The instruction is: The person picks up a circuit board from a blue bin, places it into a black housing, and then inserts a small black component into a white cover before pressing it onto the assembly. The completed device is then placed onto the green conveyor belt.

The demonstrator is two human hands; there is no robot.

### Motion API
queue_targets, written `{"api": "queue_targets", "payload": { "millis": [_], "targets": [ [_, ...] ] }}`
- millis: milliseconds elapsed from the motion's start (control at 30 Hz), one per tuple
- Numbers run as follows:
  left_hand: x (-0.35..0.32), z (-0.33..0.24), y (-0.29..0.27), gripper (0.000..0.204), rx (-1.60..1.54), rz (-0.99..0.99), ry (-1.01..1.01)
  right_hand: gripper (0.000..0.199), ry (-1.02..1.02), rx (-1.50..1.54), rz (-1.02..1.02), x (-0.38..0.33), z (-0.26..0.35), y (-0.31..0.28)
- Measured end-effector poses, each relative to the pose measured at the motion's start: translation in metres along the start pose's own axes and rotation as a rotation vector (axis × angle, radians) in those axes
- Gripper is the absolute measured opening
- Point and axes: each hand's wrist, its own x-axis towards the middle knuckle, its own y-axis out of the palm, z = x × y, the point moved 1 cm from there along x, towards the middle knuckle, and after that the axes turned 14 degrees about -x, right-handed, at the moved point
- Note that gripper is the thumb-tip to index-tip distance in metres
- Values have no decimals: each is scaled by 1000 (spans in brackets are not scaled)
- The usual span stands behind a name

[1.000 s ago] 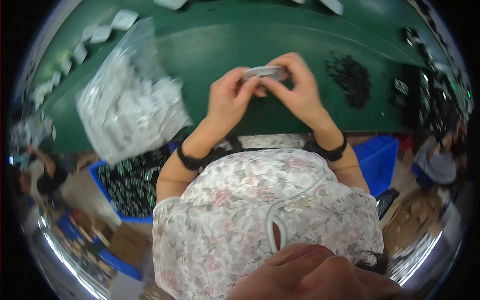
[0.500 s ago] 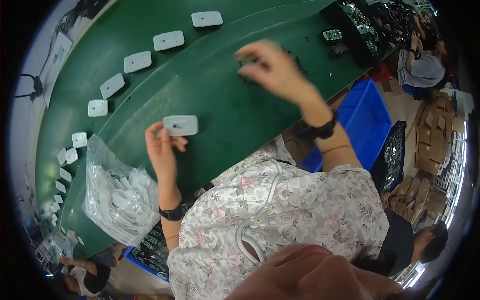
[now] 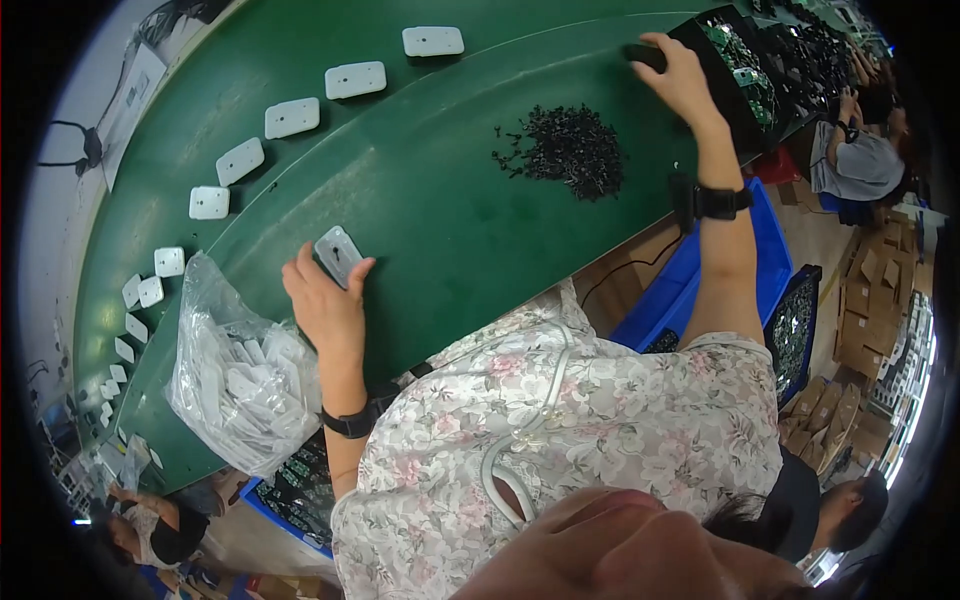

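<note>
The left hand (image 3: 325, 300) grips a grey flat case (image 3: 339, 255) on the green table (image 3: 450, 220), near a clear plastic bag (image 3: 245, 380). The right hand (image 3: 680, 75) closes on a black part (image 3: 645, 55) beyond the pile of black pieces (image 3: 565, 150).

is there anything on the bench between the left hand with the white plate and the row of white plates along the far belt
Nothing visible. The left hand holds a small white plate on the green bench. Between it and the row of white plates lies only bare green surface. The clear bag of parts sits to its left, the black pile off to the right.
</note>
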Motion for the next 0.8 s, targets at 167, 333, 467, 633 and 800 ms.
{"api": "queue_targets", "payload": {
  "millis": [167,333,467,633,800],
  "targets": [
    [-12,1,8,57,-35,-73,88,41,-292,596,60,-36,185,-46],
    [-10,12,5,54,-266,-50,179,35,-471,860,279,-78,264,-44],
    [-16,13,2,54,-312,-41,174,39,-497,140,95,-79,264,-47],
    [-19,9,4,54,-386,-14,222,39,-607,429,280,-88,260,-56],
    [-20,12,-2,54,-520,-39,202,37,-591,615,217,-75,281,-56]
  ]
}}
